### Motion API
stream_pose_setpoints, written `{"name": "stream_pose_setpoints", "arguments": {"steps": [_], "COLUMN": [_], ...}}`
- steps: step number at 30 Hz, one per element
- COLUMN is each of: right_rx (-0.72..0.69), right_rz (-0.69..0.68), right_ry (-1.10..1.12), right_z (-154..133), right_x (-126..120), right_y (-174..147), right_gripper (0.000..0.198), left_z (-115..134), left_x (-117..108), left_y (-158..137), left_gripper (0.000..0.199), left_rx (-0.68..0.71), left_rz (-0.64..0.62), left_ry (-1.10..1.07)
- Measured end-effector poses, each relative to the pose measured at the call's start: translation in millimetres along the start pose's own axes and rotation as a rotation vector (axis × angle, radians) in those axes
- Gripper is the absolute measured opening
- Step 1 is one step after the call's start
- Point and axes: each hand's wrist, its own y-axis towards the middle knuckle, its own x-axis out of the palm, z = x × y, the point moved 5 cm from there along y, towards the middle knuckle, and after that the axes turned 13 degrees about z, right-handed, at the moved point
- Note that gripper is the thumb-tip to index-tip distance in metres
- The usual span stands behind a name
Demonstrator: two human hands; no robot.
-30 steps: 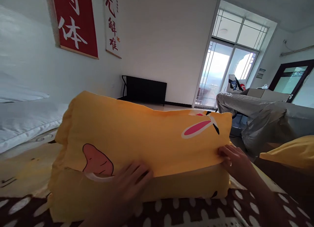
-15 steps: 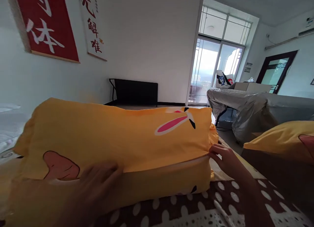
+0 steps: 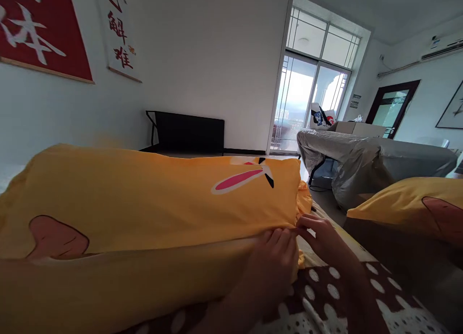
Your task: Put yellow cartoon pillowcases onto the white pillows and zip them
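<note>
While both hands meet at the yellow pillow [image 3: 144,204] lying across the bed, the left hand [image 3: 273,257] presses flat, fingers together, and the right hand [image 3: 320,235] pinches the case's corner edge; thin fabric could slip free

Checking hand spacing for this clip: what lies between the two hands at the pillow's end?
In the head view nothing lies between them: the left hand and right hand nearly meet at the yellow pillow seam, fabric edge only.
</note>
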Motion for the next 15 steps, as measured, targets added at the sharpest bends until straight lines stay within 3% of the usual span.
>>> {"name": "stream_pose_setpoints", "arguments": {"steps": [2, 5, 10, 15], "right_rx": [0.025, 0.052, 0.147, 0.162], "right_rz": [-0.004, -0.021, -0.067, -0.074], "right_ry": [0.046, 0.156, 0.340, 0.381], "right_z": [4, 11, 15, 4], "right_x": [3, 9, 20, 20], "right_y": [1, 4, 8, 5], "right_gripper": [0.023, 0.026, 0.030, 0.030], "left_z": [-4, -10, -23, -21], "left_x": [15, 23, 17, 16], "left_y": [-4, -16, -25, -26], "left_gripper": [0.035, 0.016, 0.033, 0.035], "left_rx": [-0.071, -0.118, -0.246, -0.208], "left_rz": [0.025, 0.030, -0.065, -0.031], "left_ry": [0.032, 0.027, -0.110, -0.060]}}
